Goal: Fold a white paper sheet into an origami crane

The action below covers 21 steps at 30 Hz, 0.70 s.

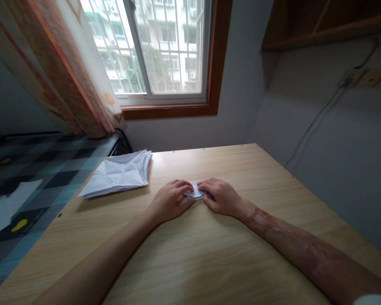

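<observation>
A small folded piece of white paper (pixel 195 193) lies on the wooden table (pixel 178 254), between my two hands. My left hand (pixel 173 199) grips its left side, with the thumb at the near edge and the fingers bent over the top. On the opposite side, my right hand (pixel 219 195) holds the paper the same way, fingers curled onto it and thumb low at the near edge. Both hands rest close to the tabletop. The fingers cover the paper's two ends, so its full shape is hidden.
A stack of creased white paper sheets (pixel 120 173) sits at the table's back left. Beyond the left edge is a bed with a checked cover (pixel 51 169), with loose white paper (pixel 12 205) on it. A window (pixel 171 51) and wall stand behind the table.
</observation>
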Tool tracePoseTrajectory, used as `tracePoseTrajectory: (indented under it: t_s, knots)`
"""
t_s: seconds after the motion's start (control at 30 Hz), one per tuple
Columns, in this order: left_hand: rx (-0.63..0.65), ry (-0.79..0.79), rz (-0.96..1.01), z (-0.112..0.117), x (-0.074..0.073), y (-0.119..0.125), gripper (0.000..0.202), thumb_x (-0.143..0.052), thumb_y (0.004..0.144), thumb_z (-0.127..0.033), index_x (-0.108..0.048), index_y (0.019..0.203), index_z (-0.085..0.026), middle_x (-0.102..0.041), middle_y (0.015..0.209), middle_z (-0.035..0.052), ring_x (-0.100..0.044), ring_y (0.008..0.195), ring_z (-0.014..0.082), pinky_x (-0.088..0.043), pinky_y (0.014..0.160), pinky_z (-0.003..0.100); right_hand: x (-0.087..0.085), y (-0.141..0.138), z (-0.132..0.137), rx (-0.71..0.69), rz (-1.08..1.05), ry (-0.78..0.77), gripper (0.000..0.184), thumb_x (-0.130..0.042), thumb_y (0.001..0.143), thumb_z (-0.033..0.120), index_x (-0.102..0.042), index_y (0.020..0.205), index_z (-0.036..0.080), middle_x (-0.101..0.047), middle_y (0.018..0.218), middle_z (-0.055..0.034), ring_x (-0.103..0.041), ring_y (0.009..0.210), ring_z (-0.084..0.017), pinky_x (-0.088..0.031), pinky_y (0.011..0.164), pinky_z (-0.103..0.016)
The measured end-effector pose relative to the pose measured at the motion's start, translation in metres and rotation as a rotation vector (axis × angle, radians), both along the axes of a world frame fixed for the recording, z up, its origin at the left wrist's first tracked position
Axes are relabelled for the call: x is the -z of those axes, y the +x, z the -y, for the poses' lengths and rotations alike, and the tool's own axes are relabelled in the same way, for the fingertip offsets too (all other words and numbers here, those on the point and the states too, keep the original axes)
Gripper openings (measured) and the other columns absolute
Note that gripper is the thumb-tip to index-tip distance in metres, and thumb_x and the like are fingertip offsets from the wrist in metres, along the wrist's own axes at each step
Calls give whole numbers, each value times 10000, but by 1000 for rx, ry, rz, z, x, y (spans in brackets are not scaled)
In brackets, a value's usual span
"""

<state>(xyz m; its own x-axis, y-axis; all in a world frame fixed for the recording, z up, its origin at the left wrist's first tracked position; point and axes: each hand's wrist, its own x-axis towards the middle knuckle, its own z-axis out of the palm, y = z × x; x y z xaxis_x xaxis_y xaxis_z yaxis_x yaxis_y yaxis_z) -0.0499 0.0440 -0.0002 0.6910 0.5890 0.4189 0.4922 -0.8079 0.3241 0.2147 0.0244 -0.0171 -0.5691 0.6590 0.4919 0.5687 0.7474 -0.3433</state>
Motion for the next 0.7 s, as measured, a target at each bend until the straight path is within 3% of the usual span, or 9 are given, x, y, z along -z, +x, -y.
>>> tracePoseTrajectory:
  t_s: [0.13,0.27,0.47,0.6,0.7]
  knots:
    - [-37,6,12,-4,3,-1,225,-616,1094,-343,-807,1059,-231,-808,1119,104,-720,1009,249,-565,933,399,-1,0,1,10,-4,61,344,-746,897,157,-707,1231,228,-773,1310,-121,-695,1184,-326,-554,1067,-508]
    - [-40,-1,13,-5,5,-2,282,-591,1119,-375,-814,1029,-227,-784,1021,95,-711,958,237,-539,877,367,1,-1,-2,-12,-23,107,84,-681,1030,215,-735,1093,229,-779,1131,-113,-686,1069,-298,-560,986,-469]
    - [-39,-99,83,-2,-2,-1,243,-626,1085,-332,-812,986,-211,-755,938,84,-689,861,211,-513,814,325,4,0,-7,16,-135,-38,106,-648,1088,232,-727,1020,213,-741,944,-58,-674,902,-223,-524,844,-355]
    - [-4,-186,147,-1,-6,0,201,-689,1012,-304,-796,877,-199,-747,889,77,-674,842,202,-525,823,314,2,1,-7,4,-101,-29,207,-715,1049,275,-692,854,209,-682,845,-34,-623,813,-204,-477,790,-342]
    - [3,-250,165,0,-7,1,137,-710,966,-287,-787,903,-193,-739,847,50,-654,783,178,-504,752,288,1,1,-7,5,-80,-17,168,-741,1012,249,-686,859,208,-670,859,-35,-612,826,-212,-467,791,-345]
